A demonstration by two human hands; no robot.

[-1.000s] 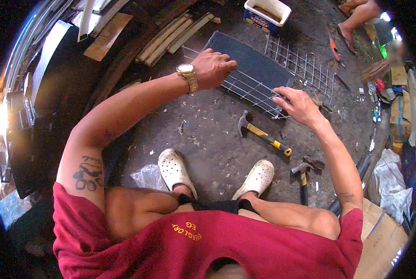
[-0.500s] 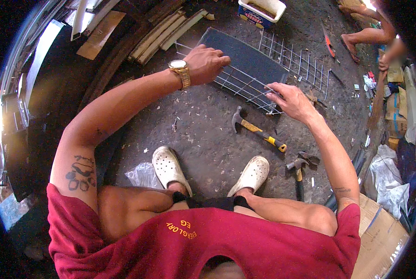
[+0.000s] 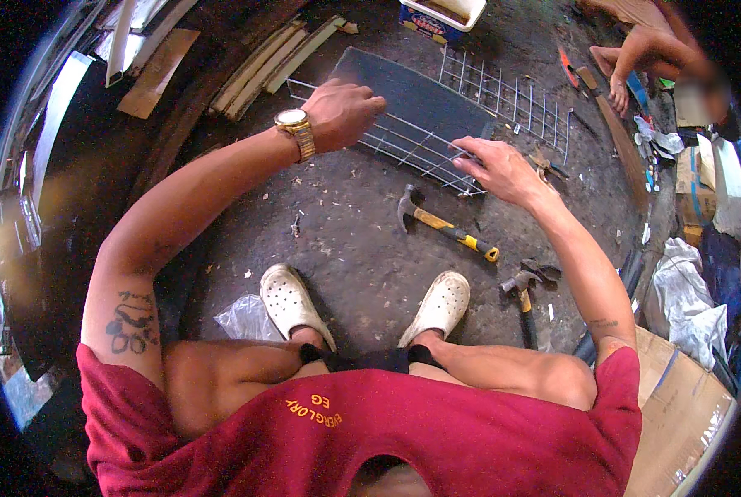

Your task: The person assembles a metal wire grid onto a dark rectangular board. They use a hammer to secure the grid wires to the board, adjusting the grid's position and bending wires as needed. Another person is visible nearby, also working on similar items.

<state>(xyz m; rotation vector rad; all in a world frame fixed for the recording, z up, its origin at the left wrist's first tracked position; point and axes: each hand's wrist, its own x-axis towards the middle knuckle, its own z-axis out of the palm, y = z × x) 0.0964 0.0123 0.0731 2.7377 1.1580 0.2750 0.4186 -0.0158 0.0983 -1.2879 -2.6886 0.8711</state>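
A wire mesh panel (image 3: pixel 420 155) is held tilted above the floor, over the near edge of a flat dark board (image 3: pixel 412 91). My left hand (image 3: pixel 343 113) is closed over its upper wire, knuckles up, with the fingertips partly hidden. Near the panel's right end, the thumb and fingers of my right hand (image 3: pixel 496 168) pinch a wire at the edge. A claw hammer (image 3: pixel 447 225) with a yellow and black handle lies on the floor closer to my feet. A second hammer (image 3: pixel 523 291) rests to its right, below my right forearm.
Another wire grid (image 3: pixel 511 98) lies beyond the board. A white and blue tub (image 3: pixel 442 21) stands at the back. Wood strips (image 3: pixel 275 62) lie at the far left. Pliers (image 3: pixel 548 164) are past my right hand. Far right, a co-worker's hand (image 3: pixel 619 94) reaches down by cardboard and scraps.
The view has shifted slightly, moving the floor items left in the picture. My grip on the mesh looks the same. The co-worker at the far right has leaned in with an arm reaching down.
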